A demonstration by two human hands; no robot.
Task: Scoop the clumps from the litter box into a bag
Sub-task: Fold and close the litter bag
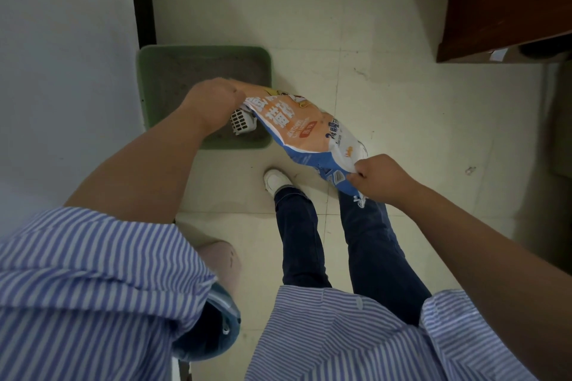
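Two hands hold one orange-and-blue bag above the tiled floor. Left hand fingers curl round its far end; right hand fingers pinch its near corner. One white slotted scoop lies in one green litter box, partly hidden behind bag and left hand. Right, far: one brown cabinet.

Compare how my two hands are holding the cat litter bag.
The left hand grips the orange end of the cat litter bag above the green litter box, higher in view. The right hand pinches the blue-and-white end, lower, over the floor. Both are curled round the bag.
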